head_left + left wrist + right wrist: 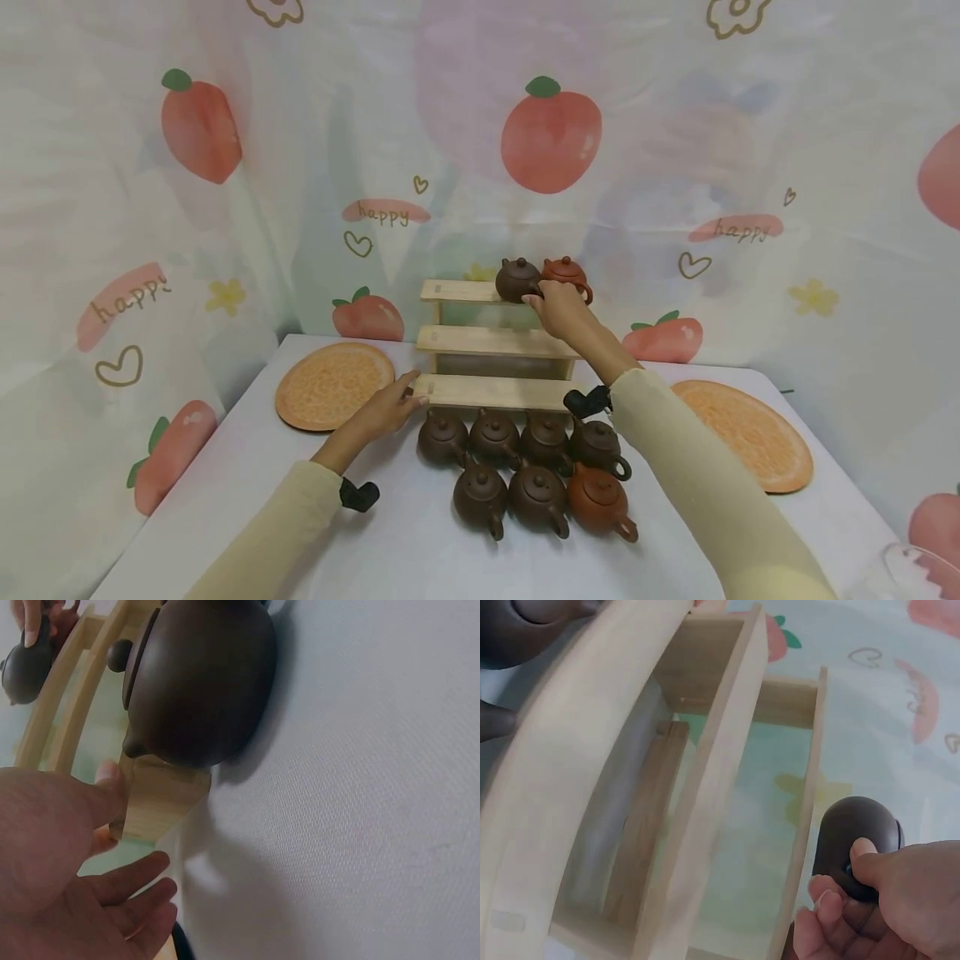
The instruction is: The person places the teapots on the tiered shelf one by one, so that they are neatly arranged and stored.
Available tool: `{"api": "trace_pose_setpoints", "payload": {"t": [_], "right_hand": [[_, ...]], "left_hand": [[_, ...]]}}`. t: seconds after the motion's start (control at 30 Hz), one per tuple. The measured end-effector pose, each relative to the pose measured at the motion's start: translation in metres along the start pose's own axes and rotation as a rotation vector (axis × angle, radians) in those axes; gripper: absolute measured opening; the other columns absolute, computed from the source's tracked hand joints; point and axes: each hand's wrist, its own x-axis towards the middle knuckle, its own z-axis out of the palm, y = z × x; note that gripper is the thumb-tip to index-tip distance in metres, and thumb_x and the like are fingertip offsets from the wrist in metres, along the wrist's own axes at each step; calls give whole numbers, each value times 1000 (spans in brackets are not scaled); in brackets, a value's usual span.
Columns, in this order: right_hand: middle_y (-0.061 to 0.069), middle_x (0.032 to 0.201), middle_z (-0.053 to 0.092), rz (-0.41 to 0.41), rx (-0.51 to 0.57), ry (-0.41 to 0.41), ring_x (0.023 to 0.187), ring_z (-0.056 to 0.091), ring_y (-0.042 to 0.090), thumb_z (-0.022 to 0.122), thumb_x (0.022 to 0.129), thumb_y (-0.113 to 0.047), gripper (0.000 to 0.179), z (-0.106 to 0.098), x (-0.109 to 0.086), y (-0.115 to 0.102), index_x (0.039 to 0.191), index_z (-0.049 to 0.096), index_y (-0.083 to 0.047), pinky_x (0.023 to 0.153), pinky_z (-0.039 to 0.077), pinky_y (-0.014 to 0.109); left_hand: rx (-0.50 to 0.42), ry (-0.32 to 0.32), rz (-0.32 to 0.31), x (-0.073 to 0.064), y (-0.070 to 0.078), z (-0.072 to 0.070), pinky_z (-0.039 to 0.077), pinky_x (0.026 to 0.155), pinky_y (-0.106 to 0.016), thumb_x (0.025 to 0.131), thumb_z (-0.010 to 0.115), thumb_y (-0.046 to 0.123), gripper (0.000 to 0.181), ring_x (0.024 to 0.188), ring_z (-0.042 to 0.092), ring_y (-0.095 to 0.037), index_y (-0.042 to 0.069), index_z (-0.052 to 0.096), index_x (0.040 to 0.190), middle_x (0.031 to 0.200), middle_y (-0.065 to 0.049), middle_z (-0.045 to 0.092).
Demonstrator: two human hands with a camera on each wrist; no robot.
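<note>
A dark brown teapot (517,280) is at the top step of a three-tier wooden display rack (495,340), left of a reddish-brown teapot (565,271). My right hand (564,310) pinches the dark teapot's handle; the right wrist view shows thumb and fingers on this teapot (859,840). Whether its base touches the board cannot be told. At the rack's lower left end, my left hand (386,407) holds the bottom step between thumb and forefinger, the other fingers loosely extended (139,892). In front of the rack stand two rows of teapots, mostly dark brown, including this one (480,496).
A reddish-brown teapot (597,498) ends the front row on the right. Round orange-patterned mats lie at left (335,386) and right (742,435) on the white table (405,550). A fruit-print cloth (480,167) hangs behind. Something transparent (903,571) sits at the lower right corner.
</note>
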Motion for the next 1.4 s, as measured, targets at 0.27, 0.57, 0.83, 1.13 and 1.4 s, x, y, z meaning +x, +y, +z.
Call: {"api": "trace_pose_setpoints", "payload": {"t": [0.27, 0.57, 0.83, 1.13, 1.4], "right_hand": [[33, 138, 61, 81, 30, -57, 129, 60, 48, 47, 115, -27, 51, 4, 10, -3, 148, 50, 12, 102, 52, 55], [25, 111, 67, 95, 28, -46, 109, 65, 42, 50, 114, -28, 40, 3, 16, -8, 126, 63, 9, 87, 51, 49], [12, 80, 50, 142, 57, -24, 78, 55, 31, 54, 113, -31, 37, 4, 19, -7, 91, 58, -1, 69, 43, 38], [8, 72, 59, 118, 51, -57, 66, 59, 25, 63, 108, -37, 39, 8, 1, 6, 93, 65, 0, 62, 46, 36], [14, 83, 71, 35, 17, -169, 71, 66, 26, 68, 105, -35, 38, 15, -61, 36, 92, 73, 0, 66, 55, 41]], "left_hand": [[11, -1, 1, 0, -1, 2, 48, 106, -59, 112, 55, 30, 62, 133, 58, -47, 1, 33, 162, 142, -33, 59], [8, -2, -3, -1, -1, 2, 47, 108, -59, 112, 55, 30, 63, 134, 58, -46, 1, 32, 163, 143, -32, 59], [14, 0, 1, 0, -2, 1, 46, 110, -59, 112, 55, 30, 62, 135, 58, -46, 1, 32, 163, 144, -32, 59], [11, 8, 12, 1, -2, 1, 46, 110, -59, 112, 55, 28, 62, 135, 57, -48, 0, 32, 163, 144, -34, 58], [-8, 14, 25, -1, -4, 0, 44, 112, -60, 112, 55, 28, 62, 137, 55, -48, -1, 32, 163, 146, -34, 56]]}}
